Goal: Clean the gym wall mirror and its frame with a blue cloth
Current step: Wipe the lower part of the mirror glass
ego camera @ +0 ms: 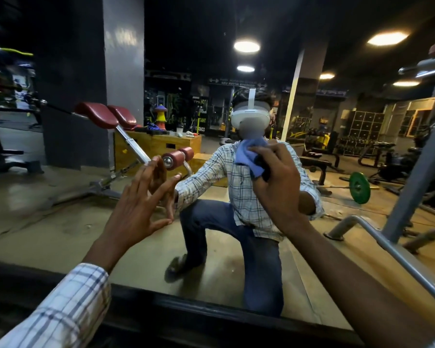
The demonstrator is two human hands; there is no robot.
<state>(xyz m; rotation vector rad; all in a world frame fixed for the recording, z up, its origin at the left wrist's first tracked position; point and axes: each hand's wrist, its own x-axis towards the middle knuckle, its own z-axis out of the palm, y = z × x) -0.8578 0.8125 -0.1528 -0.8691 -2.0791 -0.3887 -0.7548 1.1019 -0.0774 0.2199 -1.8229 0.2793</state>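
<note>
A large wall mirror [60,237] fills the view and reflects the gym and a crouching person in a checked shirt. Its dark frame [186,312] runs along the bottom. My right hand [276,182] grips a bunched blue cloth [249,156] and holds it against the glass near the mirror's centre. My left hand [138,204] is spread with straight fingers, and its fingertips touch the glass to the left of the cloth, meeting their own reflection.
A grey metal tube [397,252] of a gym machine slants in from the right, close to my right arm. The mirror reflects a red-padded bench [106,116], a wooden box [158,144] and a green weight plate [359,188].
</note>
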